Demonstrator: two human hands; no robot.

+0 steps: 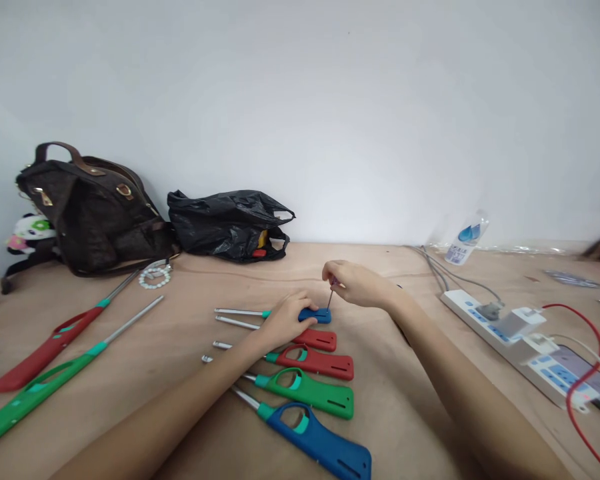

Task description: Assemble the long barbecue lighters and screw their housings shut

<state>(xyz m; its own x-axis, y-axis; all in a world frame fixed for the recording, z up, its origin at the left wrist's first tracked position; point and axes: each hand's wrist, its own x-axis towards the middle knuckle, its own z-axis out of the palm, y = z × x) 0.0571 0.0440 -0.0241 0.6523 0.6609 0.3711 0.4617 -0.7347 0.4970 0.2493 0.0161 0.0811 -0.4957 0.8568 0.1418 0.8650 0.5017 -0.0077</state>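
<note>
My left hand [291,316] is closed over the farthest blue gas lighter [322,316], pressing its body flat on the table; the trigger part is hidden under the fingers. In my right hand [356,283] a thin screwdriver [329,300] is pinched, shaft pointing down, its tip at the handle end of that lighter. Whether the tip sits in a hole I cannot tell. Nearer to me lie a red lighter [323,340], another red lighter [325,364], a green lighter [325,395] and a second blue lighter [330,443], all with metal barrels toward the left.
On the left lie a long red lighter [45,353] and a long green lighter [40,393], near a bead bracelet [155,275]. A brown backpack [95,213] and a black plastic bag [225,223] stand by the wall. At right are a power strip [505,340], cables and a bottle [467,239].
</note>
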